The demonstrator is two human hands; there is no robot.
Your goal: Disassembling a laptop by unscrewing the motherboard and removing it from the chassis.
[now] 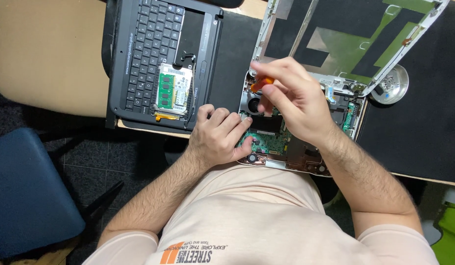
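An opened laptop base (306,164) with a green circuit board (267,143) and a round fan (255,104) lies at the table's near edge. My left hand (216,138) rests on the board's left corner, fingers curled, pressing it down. Above the fan, my right hand (291,100) is closed around an orange-handled screwdriver (262,83), whose tip is hidden by the fingers. The laptop's lid shell (345,39), lined with black and green foil, stands open behind.
A detached black keyboard panel (159,54) lies to the left with a green memory module on a drive (174,91) on top. A small round metal dish (395,84) sits on the black mat (424,122). A blue chair (26,196) stands at lower left.
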